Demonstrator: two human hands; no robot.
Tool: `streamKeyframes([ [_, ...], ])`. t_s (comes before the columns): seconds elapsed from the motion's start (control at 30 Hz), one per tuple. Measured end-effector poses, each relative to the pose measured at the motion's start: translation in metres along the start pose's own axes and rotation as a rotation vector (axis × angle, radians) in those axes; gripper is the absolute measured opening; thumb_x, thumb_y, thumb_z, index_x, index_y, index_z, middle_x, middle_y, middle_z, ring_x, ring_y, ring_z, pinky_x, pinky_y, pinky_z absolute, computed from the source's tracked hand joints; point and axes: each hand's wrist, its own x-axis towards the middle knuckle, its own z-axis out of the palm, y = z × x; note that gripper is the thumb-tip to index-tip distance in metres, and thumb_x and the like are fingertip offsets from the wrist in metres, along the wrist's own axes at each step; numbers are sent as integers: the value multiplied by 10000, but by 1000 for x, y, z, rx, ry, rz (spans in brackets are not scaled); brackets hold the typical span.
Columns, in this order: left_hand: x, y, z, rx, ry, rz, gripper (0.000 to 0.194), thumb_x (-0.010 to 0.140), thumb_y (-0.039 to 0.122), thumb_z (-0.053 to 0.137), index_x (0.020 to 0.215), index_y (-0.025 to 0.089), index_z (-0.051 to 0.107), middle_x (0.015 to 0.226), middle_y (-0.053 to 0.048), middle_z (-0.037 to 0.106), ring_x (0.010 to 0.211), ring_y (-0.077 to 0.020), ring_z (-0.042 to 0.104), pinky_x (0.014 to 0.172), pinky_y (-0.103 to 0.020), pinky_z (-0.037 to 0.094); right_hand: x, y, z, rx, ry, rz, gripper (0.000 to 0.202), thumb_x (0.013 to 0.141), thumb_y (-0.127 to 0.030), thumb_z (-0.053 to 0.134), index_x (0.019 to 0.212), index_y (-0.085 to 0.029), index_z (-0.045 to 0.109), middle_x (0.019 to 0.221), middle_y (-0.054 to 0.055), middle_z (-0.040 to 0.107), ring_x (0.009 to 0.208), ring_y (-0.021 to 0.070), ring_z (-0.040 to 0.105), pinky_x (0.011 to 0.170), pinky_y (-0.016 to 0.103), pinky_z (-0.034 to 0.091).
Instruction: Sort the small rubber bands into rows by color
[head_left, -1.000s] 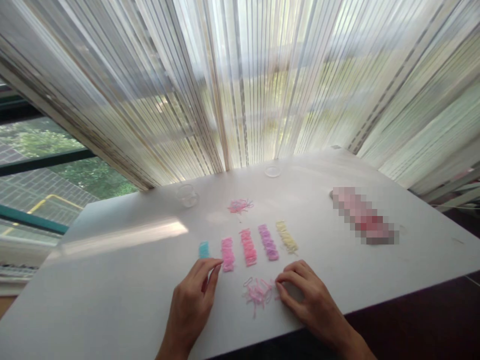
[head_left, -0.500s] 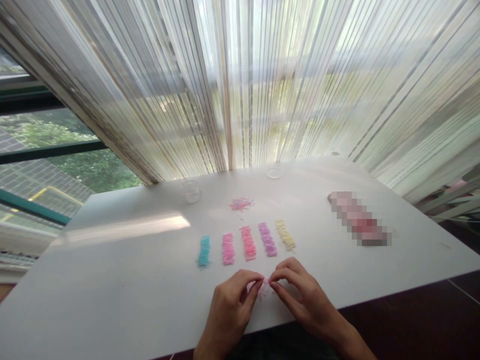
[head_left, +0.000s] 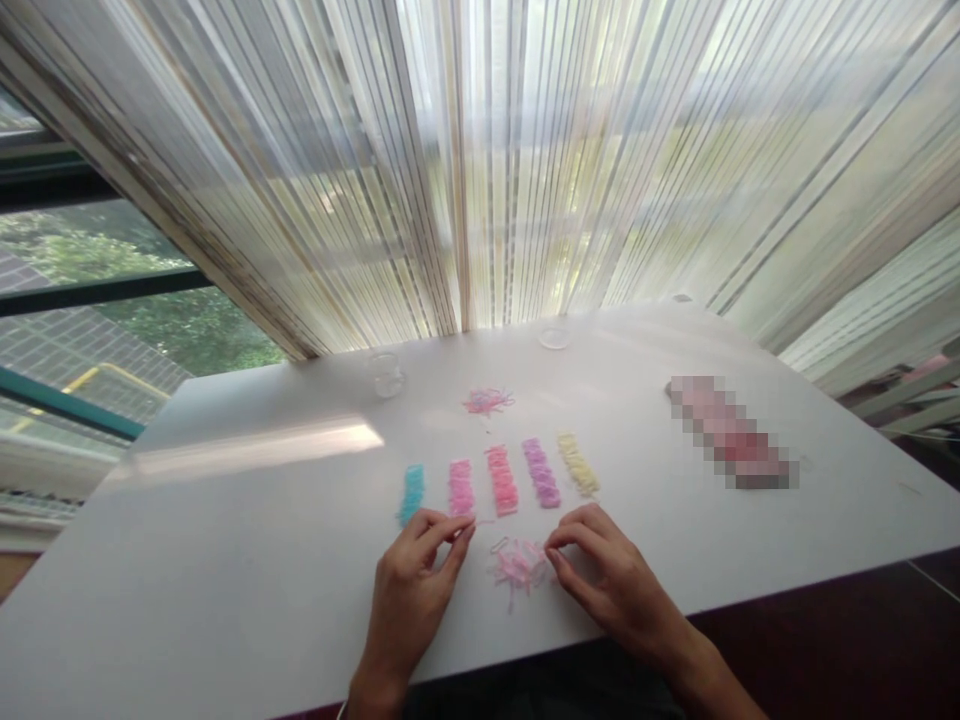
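Near the table's front edge lies a loose pile of pale pink strips [head_left: 517,565]. My left hand [head_left: 424,575] is left of it, thumb and forefinger pinched on a thin pink strip [head_left: 485,521] just below the pink row [head_left: 461,487]. At the pile's right side, my right hand [head_left: 611,575] has its thumb and forefinger pressed together; what they hold, if anything, is too small to tell. Beyond the hands, a teal row [head_left: 412,492], a coral row [head_left: 502,480], a purple row [head_left: 541,473] and a yellow row [head_left: 577,463] lie side by side with the pink one.
Behind the rows is a mixed-colour heap [head_left: 487,401] on the white table [head_left: 247,560]. A clear container [head_left: 387,376] and a clear round lid [head_left: 554,340] are near the back edge. A blurred pink object [head_left: 731,435] lies at the right.
My left hand has moved left and slightly up from the pile with a strip, towards the pink row. My right hand stays beside the pile, which now shows more fully. The view has shifted slightly.
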Motion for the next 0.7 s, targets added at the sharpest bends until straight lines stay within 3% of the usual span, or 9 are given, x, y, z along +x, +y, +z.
streamKeyframes([
  [0.17,5,-11,-10,122,86,-31,232,976,380,641,1041,239,813,743,31,592,544,-91,516,587,-207,480,-4,5,2,-16,11,3,139,964,-126,585,971,-243,659,917,41,641,872,205,636,772,318,555],
  [0.43,8,-9,-9,207,122,-46,335,976,470,605,993,229,836,623,50,470,509,-106,493,555,-223,456,-4,6,3,-14,0,3,140,956,-119,592,958,-241,661,907,37,643,866,202,635,765,315,553],
  [0.7,8,-12,-8,216,85,-131,301,959,441,616,1021,245,836,684,15,701,526,-126,553,577,-245,485,-4,5,3,-10,2,9,138,952,-118,593,954,-238,661,905,36,640,865,200,634,761,314,554],
])
